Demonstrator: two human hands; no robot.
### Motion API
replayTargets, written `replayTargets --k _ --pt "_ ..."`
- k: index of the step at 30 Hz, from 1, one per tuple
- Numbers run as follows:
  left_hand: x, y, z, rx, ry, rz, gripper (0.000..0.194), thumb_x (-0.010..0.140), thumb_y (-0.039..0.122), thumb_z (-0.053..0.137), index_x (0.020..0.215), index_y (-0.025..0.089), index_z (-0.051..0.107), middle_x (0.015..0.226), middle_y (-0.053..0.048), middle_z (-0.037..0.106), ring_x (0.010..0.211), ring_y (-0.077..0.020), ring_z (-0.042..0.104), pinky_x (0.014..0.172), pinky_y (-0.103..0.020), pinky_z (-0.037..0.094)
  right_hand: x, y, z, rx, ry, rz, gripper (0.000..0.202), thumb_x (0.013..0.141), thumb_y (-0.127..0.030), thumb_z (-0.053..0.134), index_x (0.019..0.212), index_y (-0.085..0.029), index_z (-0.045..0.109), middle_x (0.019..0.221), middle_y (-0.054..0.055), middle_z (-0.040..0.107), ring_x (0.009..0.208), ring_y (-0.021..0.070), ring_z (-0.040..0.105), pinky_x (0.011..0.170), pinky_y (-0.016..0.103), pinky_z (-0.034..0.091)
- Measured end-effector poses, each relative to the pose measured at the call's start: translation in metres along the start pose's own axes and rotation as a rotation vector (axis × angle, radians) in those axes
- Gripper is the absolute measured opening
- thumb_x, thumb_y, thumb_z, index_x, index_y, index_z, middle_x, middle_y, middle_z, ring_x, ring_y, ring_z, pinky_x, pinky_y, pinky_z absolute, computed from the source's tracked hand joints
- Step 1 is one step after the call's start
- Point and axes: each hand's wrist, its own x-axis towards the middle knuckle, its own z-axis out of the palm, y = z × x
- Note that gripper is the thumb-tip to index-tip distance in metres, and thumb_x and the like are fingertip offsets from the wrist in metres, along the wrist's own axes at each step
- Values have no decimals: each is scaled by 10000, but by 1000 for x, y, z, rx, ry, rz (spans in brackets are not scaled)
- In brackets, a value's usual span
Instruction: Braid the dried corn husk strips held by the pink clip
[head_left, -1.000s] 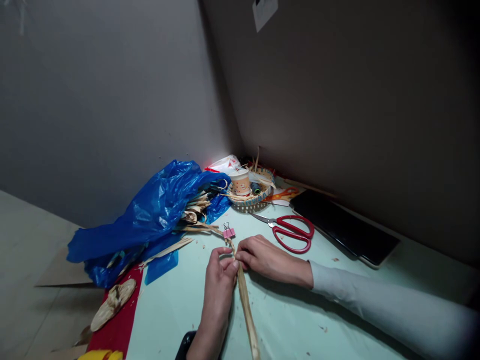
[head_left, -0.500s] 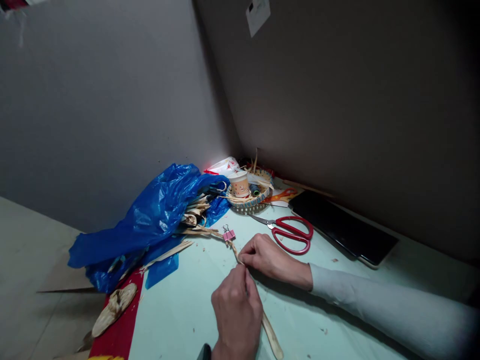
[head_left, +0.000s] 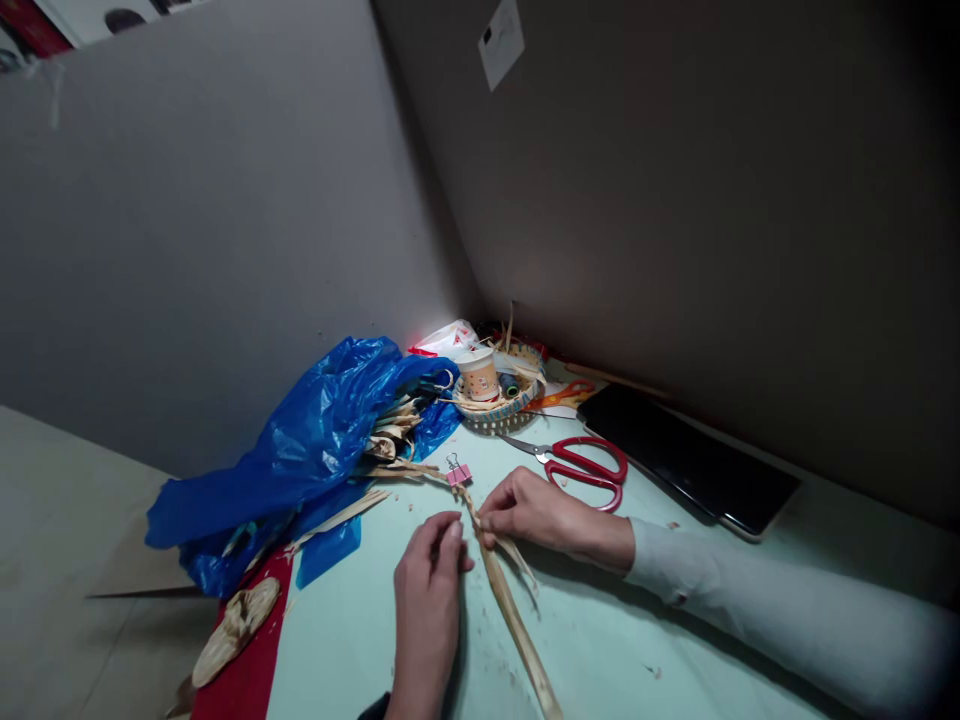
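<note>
- The left hand (head_left: 427, 590) has come back to the left of the husk strips (head_left: 510, 610); half a second ago it lay over them, covering the crossing point. Its fingertips now rest just beside the strips, loosely curled, and I cannot tell whether they pinch anything.
- The right hand (head_left: 536, 512) has stayed in place, its fingers closed on the upper part of the strips just below the pink binder clip (head_left: 458, 473).
- The long strip has swung: its free end now runs toward the near edge of the worktop (head_left: 637, 660), and a thinner strand loops out to the right under the right hand.
- Judged from this, one crossing of the plait looks finished, with the right hand pinning it while the left resets.
- The plaited piece lies mid-worktop, clipped at its far end, which points toward the blue plastic bag (head_left: 307, 440).
- Counts: two hands, both the person's own; one pink binder clip; one pair of red scissors (head_left: 589, 463) right of the clip; one orange-handled pair (head_left: 562, 393) behind, partly hidden.
- One woven tray (head_left: 495, 410) in the far corner holds one paper cup (head_left: 478, 373).
- One dark tablet (head_left: 690, 455) lies along the right wall.
- One blue bag of husks sits at the left edge; one pale husk bundle (head_left: 232, 630) rests on a red sheet (head_left: 240, 670) near the left corner.
</note>
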Motion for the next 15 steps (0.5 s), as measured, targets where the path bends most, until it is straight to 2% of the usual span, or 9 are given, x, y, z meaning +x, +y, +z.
replayTargets --k 3,5,7,9,15 --pt "13 0 4 -322 -230 -210 296 741 418 712 859 162 622 707 -16 630 576 -134 571 548 -241 444 0 1 2 31 -20 14 280 744 -272 542 732 -87 751 609 26 661 549 112 502 543 203 371" --pt "17 -4 9 -415 -302 -272 322 718 425 738 792 163 568 628 41 543 435 -47 415 420 -172 309 0 1 4 14 -4 29 267 740 -232 537 763 -89 761 649 36 690 562 113 523 549 198 380" --pt "19 -9 13 -427 -324 -295 370 699 450 755 739 163 527 579 76 476 386 -1 257 380 -147 175 -1 -1 5 -18 21 53 260 730 -198 536 770 -90 769 686 45 709 562 109 524 534 193 371" --pt "21 -14 13 -416 -334 -305 407 681 476 768 708 165 507 529 98 428 382 10 174 380 -143 119 -3 -5 5 -59 45 81 258 722 -173 528 746 -89 771 668 50 707 539 106 513 506 192 355" --pt "24 -22 7 -332 -378 -305 461 664 579 744 641 178 519 387 146 255 357 -6 116 371 -157 83 -12 -20 4 -258 102 43 266 725 -153 501 656 -115 754 543 47 663 489 110 512 484 205 319"
